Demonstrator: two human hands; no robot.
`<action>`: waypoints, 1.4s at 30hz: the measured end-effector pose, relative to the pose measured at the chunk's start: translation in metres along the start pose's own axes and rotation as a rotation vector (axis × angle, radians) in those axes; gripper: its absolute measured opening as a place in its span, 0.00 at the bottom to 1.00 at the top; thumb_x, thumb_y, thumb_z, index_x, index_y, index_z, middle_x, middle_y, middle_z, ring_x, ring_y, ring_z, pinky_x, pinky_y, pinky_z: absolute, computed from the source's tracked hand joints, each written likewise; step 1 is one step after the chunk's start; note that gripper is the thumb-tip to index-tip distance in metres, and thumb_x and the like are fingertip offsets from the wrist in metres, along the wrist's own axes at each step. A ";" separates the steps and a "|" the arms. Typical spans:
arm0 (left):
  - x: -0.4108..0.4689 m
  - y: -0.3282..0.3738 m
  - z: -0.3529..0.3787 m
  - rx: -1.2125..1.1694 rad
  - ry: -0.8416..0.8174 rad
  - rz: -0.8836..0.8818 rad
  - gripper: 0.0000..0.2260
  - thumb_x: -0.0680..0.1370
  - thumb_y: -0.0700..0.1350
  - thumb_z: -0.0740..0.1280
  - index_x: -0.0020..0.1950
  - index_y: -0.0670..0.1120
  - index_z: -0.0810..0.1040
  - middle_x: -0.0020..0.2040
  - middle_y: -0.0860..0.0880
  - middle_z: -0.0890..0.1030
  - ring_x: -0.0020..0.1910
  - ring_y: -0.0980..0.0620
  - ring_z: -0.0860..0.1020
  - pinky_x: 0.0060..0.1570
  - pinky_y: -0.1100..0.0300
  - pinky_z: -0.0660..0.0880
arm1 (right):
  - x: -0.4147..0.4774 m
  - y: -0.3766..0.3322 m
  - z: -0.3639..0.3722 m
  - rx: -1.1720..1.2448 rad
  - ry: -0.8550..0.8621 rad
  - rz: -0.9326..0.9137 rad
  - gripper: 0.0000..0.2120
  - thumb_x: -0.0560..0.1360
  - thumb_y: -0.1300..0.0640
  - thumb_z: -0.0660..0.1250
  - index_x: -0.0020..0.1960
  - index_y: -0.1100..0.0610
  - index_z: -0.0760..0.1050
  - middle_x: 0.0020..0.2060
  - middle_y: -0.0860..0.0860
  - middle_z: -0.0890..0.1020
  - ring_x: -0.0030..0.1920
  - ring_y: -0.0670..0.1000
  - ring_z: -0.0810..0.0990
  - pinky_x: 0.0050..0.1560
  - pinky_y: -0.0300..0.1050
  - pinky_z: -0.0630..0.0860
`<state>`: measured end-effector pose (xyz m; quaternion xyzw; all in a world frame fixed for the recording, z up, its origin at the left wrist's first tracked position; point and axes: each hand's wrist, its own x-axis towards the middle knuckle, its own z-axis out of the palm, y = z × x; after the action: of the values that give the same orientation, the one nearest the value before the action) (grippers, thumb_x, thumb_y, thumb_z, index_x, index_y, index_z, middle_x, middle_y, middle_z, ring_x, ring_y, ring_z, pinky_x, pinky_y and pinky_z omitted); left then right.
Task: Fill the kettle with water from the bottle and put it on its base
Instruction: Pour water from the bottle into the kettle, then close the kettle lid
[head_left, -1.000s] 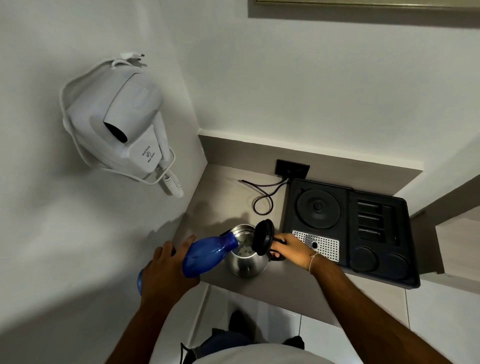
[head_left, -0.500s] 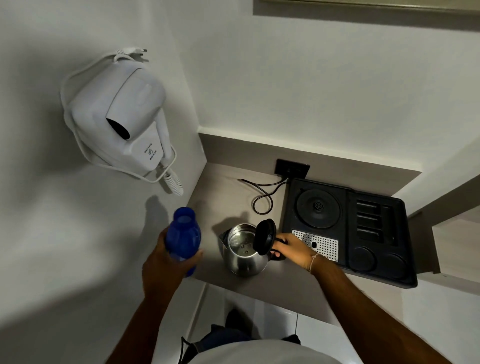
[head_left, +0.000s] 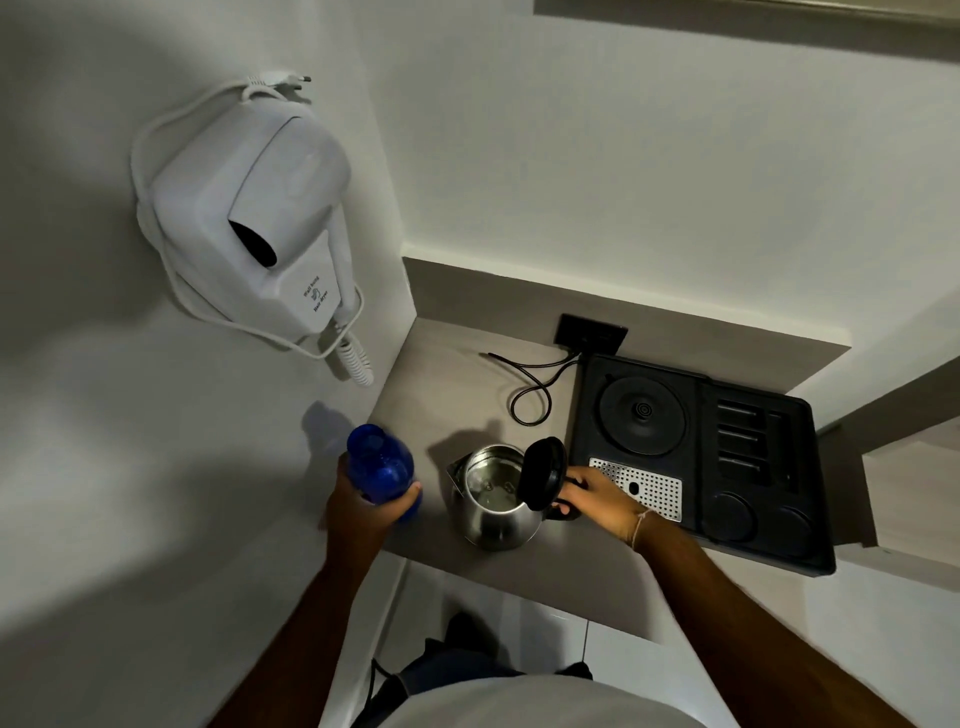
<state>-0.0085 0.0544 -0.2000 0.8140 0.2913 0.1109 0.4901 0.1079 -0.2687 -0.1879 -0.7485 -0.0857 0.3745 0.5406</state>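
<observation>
A steel kettle stands on the grey shelf with its black lid tipped up and water visible inside. My right hand grips the kettle's black handle. My left hand holds a blue bottle upright and uncapped, just left of the kettle at the shelf's left edge. The round black kettle base sits in a black tray to the right of the kettle.
A black cord loops from a wall socket behind the kettle. A white wall-mounted hair dryer hangs on the left wall. The tray has a perforated metal grate, slots and two round recesses.
One second ago the bottle was tipped with its mouth over the kettle. It has swung back upright and moved left, away from the kettle. My right hand has stayed on the handle.
</observation>
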 end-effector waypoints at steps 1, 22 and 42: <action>0.002 0.000 0.002 -0.001 -0.003 0.002 0.41 0.62 0.49 0.87 0.63 0.74 0.67 0.59 0.64 0.79 0.56 0.67 0.80 0.57 0.66 0.74 | 0.000 0.000 0.001 -0.001 0.004 0.001 0.16 0.72 0.40 0.69 0.34 0.50 0.77 0.30 0.47 0.77 0.35 0.47 0.75 0.45 0.43 0.73; -0.006 0.008 0.014 -0.077 -0.063 -0.145 0.43 0.66 0.42 0.86 0.77 0.44 0.70 0.69 0.44 0.80 0.67 0.46 0.78 0.68 0.50 0.75 | -0.002 0.001 0.006 -0.030 0.059 0.008 0.15 0.71 0.38 0.67 0.30 0.43 0.78 0.29 0.45 0.78 0.34 0.45 0.75 0.42 0.37 0.72; -0.016 -0.019 -0.032 0.190 -0.138 -0.010 0.07 0.77 0.33 0.74 0.51 0.43 0.84 0.50 0.39 0.85 0.54 0.36 0.83 0.60 0.37 0.78 | -0.004 0.003 0.007 -0.027 0.064 0.036 0.14 0.73 0.39 0.67 0.32 0.43 0.80 0.29 0.45 0.79 0.34 0.44 0.77 0.44 0.39 0.74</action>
<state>-0.0429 0.0750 -0.1991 0.8612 0.2699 0.0239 0.4300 0.0996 -0.2669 -0.1901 -0.7686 -0.0600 0.3587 0.5263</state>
